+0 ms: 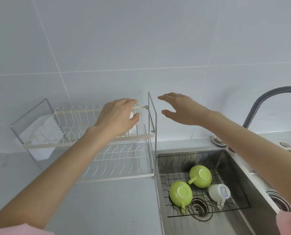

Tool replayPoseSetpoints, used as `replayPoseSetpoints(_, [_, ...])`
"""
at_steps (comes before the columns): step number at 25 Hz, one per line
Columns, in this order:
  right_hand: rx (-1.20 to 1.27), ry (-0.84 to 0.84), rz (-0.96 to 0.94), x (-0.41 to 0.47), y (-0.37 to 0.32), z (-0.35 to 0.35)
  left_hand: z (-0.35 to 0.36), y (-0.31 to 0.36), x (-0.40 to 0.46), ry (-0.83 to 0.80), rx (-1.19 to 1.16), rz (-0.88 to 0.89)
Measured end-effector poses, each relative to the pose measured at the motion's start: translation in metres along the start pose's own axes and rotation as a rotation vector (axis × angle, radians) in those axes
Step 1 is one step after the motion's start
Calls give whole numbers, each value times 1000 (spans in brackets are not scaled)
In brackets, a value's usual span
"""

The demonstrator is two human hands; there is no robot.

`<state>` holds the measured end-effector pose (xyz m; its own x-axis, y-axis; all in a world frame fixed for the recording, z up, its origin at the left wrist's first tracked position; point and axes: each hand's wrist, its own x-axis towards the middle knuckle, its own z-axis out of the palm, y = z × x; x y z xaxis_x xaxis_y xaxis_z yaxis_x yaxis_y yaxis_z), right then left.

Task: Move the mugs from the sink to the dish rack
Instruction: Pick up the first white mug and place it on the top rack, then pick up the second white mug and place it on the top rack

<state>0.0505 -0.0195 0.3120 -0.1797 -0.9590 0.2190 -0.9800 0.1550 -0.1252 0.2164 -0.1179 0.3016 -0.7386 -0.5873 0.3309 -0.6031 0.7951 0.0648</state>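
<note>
A two-tier white wire dish rack (44,145) stands on the counter left of the steel sink (239,168). My left hand (117,116) is over the rack's upper tier, wrapped around a white mug (132,123) that is mostly hidden under my palm. My right hand (180,108) hovers in the air just right of the rack's end frame, fingers spread, holding nothing. Three mugs lie upside down on a black wire grid in the sink: two green mugs (200,176) (180,193) and a white mug (219,192).
A grey faucet (260,106) arches over the sink's right side. The sink drain (199,207) lies near the front. A second basin drain (279,201) shows at far right. A white tray (39,129) sits at the rack's left end. Tiled wall behind.
</note>
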Motion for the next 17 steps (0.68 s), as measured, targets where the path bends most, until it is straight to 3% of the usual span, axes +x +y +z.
replayPoseSetpoints(7, [83,-46,154,-85,77,17,33,78,-14,-19,-82,113])
replayPoseSetpoints(17, [213,-208,325,-174,176,74,115,180,-21,-166,-195,52])
